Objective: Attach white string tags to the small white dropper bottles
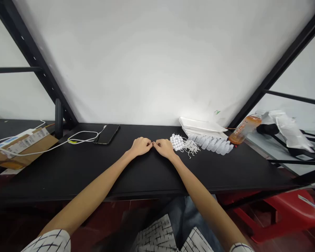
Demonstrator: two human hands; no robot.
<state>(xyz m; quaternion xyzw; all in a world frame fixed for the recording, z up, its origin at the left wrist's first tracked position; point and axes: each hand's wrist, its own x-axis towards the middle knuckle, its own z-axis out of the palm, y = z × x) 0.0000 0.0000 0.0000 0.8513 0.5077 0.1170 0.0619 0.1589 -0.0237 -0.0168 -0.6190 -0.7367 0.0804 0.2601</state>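
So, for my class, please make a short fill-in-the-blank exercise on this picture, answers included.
1. The phone lies nearer the person's ____ hand.
2. The white cords lie nearer the person's ____ hand.
3. The plastic stool is coloured ____.
4. The tabletop is coloured ____.

Missing words: left; right; red; black.

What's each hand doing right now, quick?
Left hand: curled closed; can't tell if anything's inside.
Right hand: curled closed too; can't tell if anything's inside.
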